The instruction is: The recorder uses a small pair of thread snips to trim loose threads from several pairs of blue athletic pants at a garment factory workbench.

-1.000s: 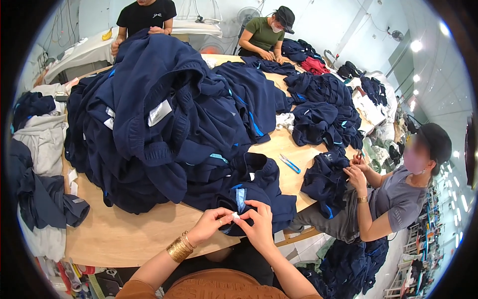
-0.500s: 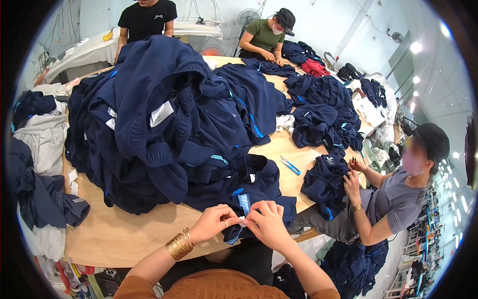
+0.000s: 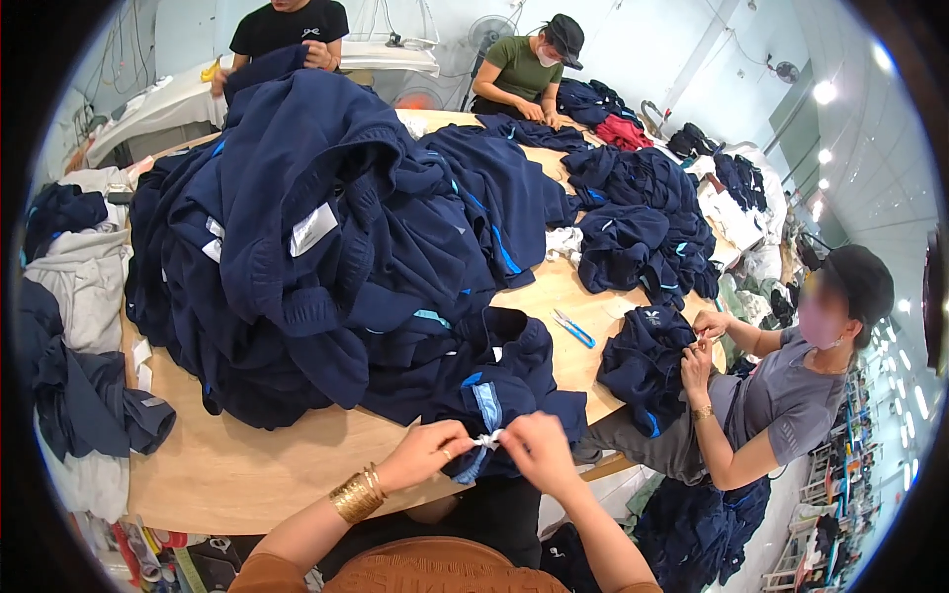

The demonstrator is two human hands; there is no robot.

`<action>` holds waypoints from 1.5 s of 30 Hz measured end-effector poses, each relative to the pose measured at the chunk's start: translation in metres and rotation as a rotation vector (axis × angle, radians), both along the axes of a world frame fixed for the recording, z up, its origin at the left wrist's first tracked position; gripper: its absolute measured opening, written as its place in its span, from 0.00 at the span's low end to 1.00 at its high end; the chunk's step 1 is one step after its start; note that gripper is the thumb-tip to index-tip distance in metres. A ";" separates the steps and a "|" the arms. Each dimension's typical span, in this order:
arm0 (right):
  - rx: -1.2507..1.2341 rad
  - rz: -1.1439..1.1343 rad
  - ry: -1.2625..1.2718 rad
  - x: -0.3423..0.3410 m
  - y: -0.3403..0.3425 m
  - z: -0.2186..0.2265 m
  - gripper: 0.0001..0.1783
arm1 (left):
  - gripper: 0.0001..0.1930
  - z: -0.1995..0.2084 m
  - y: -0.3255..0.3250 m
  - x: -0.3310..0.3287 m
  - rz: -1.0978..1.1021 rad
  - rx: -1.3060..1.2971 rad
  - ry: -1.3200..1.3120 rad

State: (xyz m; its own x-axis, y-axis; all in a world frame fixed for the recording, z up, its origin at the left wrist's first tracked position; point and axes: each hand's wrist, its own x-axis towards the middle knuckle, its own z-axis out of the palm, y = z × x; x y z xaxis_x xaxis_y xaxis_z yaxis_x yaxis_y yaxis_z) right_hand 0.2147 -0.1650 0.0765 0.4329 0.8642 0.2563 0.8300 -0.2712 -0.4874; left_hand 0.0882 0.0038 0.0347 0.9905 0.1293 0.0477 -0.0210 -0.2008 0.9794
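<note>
Pinching a small white tag (image 3: 486, 440) between them, your left hand (image 3: 427, 453) and your right hand (image 3: 537, 451) are both closed on it at the near edge of the wooden table (image 3: 247, 474). The tag is on a navy garment with a light blue stripe (image 3: 494, 395), which lies just behind your hands. A gold bracelet (image 3: 358, 495) is on your left wrist. Farther on the table lie blue scissors (image 3: 573, 328), and to the left rises a big pile of navy garments (image 3: 316, 247). At the right, a seated person in grey (image 3: 791, 395) holds another navy piece (image 3: 643, 361).
</note>
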 end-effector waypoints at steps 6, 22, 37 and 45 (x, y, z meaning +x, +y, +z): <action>-0.023 0.032 -0.075 0.011 -0.018 0.001 0.03 | 0.07 -0.014 0.007 -0.003 -0.010 0.188 -0.200; -0.090 -0.160 -0.023 0.015 -0.042 0.005 0.37 | 0.10 -0.005 0.010 -0.007 0.141 -0.337 -0.059; 0.259 -0.708 -0.010 0.048 -0.191 -0.067 0.30 | 0.10 0.052 0.004 -0.009 -0.036 -0.415 -0.177; 0.380 -1.011 0.260 0.030 -0.610 -0.103 0.28 | 0.09 -0.029 -0.017 0.008 -0.223 0.392 -0.074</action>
